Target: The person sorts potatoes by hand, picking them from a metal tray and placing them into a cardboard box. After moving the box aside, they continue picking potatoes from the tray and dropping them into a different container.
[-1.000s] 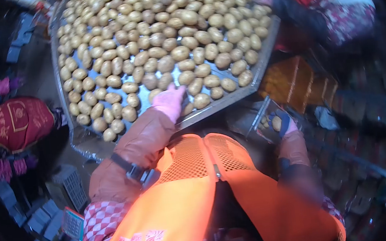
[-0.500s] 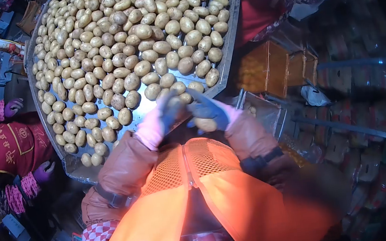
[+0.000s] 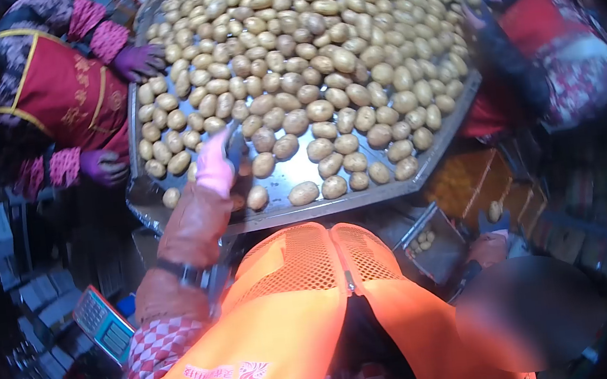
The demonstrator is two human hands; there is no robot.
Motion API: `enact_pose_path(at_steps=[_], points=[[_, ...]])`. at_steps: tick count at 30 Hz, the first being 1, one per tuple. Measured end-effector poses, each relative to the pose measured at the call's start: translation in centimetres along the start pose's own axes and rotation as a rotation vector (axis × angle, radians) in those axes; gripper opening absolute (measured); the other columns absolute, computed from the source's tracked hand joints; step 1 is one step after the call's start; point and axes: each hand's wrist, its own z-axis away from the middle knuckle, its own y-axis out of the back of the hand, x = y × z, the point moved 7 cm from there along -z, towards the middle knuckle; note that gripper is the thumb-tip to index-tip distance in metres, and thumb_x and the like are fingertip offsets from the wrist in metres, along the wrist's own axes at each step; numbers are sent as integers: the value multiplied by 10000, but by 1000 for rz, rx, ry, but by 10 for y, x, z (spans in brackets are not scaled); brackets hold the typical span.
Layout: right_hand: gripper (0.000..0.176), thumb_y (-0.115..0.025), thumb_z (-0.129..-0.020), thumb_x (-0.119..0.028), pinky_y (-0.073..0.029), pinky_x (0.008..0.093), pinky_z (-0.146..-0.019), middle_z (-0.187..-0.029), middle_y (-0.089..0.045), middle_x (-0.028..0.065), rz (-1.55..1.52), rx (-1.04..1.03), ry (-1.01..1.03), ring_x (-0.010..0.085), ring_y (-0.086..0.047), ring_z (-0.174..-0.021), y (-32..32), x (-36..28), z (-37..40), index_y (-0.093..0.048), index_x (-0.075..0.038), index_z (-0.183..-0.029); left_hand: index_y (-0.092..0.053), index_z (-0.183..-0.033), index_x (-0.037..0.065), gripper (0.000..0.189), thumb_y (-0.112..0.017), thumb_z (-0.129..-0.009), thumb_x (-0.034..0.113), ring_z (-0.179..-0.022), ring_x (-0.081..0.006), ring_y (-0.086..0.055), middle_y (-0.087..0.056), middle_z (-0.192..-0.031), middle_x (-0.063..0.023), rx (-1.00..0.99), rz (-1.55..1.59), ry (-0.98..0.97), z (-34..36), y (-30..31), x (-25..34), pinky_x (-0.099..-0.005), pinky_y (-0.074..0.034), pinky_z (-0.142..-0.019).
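My left hand [image 3: 223, 157], in a blue-grey glove with a pink cuff, is stretched out over the near left part of the metal sorting table [image 3: 293, 164]. Potatoes [image 3: 296, 121] lie close around it. Motion blurs its fingers, so whether they grip one is not visible. Far out to the right, beside the orange-brown crates, my right hand [image 3: 495, 224] holds a single potato [image 3: 495, 210] between its gloved fingers. Several loose potatoes [image 3: 333, 186] rest along the table's near edge.
A metal bin [image 3: 429, 242] with a few potatoes stands below the table's right corner, next to orange-brown crates [image 3: 467, 182]. A co-worker in a red apron [image 3: 71, 89] stands left, purple gloves by the table edge. Another person [image 3: 549, 49] reaches in from the right. A scale [image 3: 104, 324] is lower left.
My hands have moved apart: the left went left over the potatoes, the right swung out to the right with a potato. The view has turned, showing more of the co-workers.
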Motion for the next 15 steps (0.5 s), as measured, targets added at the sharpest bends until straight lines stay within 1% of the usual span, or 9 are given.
enact_pose_path(at_steps=[1,2,4,5,7,10,13,14,15], points=[[458,-804,-811,-176,-531,402,-834,-1092,-598,114,105,-114,-68,235,-614,-971,-20,50,-18,-536,-47,-1159,-604,-1328,159,456,-690,-890,250,-1181,-384,-593,-620,-1284,-214,259,-294,-299,-17,0,-25,-481,-490,-958],[422,-742,-861,-186,-528,415,-864,-1148,-573,117,-554,73,-428,252,-595,-1030,-39,58,-27,-526,-46,-1194,-602,-1317,177,457,-694,-880,277,-1221,-405,-552,-563,-1347,-228,160,-67,-92,-33,-21,-72,-491,-458,-1002],[424,-643,-941,-226,-522,435,-920,-1275,-520,116,-1185,124,-731,292,-550,-1142,-101,-19,-25,-491,-46,-1292,-616,-1269,218,454,-719,-847,352,-1280,-407,-507,-444,-1464,-232,-108,-445,23,-6,-39,-63,-554,-395,-1069],[473,-630,-957,-249,-518,430,-936,-1322,-506,113,-1182,-77,-597,300,-538,-1174,-127,-69,-32,-463,-43,-1348,-618,-1274,235,469,-726,-835,361,-1312,-385,-483,-411,-1490,-204,-80,-578,-197,23,-40,-36,-638,-327,-1089],[585,-629,-976,-287,-511,409,-960,-1393,-496,110,-1155,-509,-234,298,-528,-1216,-181,-153,-38,-404,-34,-1453,-631,-1271,192,490,-747,-816,329,-1325,-391,-479,-462,-1464,-205,-102,-572,-286,50,-43,-62,-574,-354,-1107],[442,-537,-1005,-133,-471,378,-1000,-1425,-505,112,-1034,-496,-292,230,-503,-1261,-201,-303,7,-471,-35,-1431,-623,-1281,216,476,-716,-821,299,-1348,-344,-458,-489,-1425,-173,23,-351,139,80,-23,-85,-608,-321,-1082],[407,-564,-988,-76,-469,331,-1012,-1362,-565,110,-872,-702,-12,211,-552,-1213,-231,-379,38,-526,10,-1384,-624,-1279,189,499,-726,-808,317,-1343,-352,-458,-526,-1368,-161,162,-368,112,83,-33,-59,-591,-321,-1074],[405,-570,-989,-74,-467,320,-1017,-1348,-580,111,-776,-731,135,211,-568,-1197,-236,-405,48,-530,22,-1381,-604,-1299,172,526,-728,-818,345,-1355,-365,-439,-528,-1345,-154,-150,-448,72,78,-63,-64,-596,-284,-1110],[410,-566,-1000,-92,-467,310,-1022,-1343,-586,114,-668,-710,361,207,-579,-1186,-245,-419,55,-521,35,-1388,-620,-1269,141,543,-739,-807,400,-1379,-393,-408,-502,-1403,-181,-50,-554,-356,87,-67,-22,-578,-316,-1110]])
